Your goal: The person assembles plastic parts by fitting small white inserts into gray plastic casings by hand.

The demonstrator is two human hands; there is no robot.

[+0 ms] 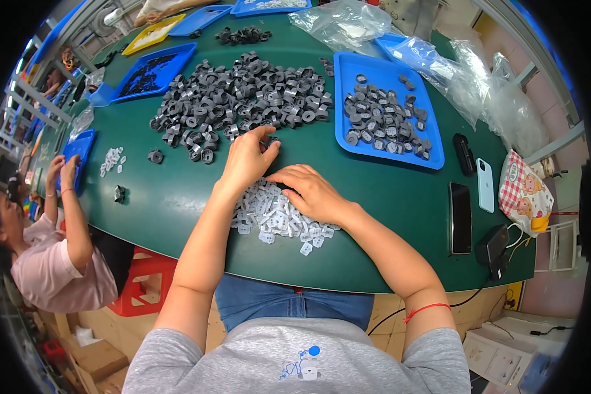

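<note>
My left hand [246, 161] reaches to the near edge of a big heap of dark grey ring-shaped parts [243, 98] on the green table [171, 197], its fingertips pinched on one grey ring. My right hand [312, 192] rests palm down on a small pile of white plastic pieces [269, 220] right in front of me, fingers touching them; I cannot tell if it holds one. A blue tray [348, 69] with several grey rings lies to the right of the heap.
Two phones [460, 217] [485, 184] and a black box lie at the table's right edge, near clear plastic bags [348, 23]. More blue trays [148, 72] and a yellow one stand at the back left. A person in pink [62, 262] works at the left.
</note>
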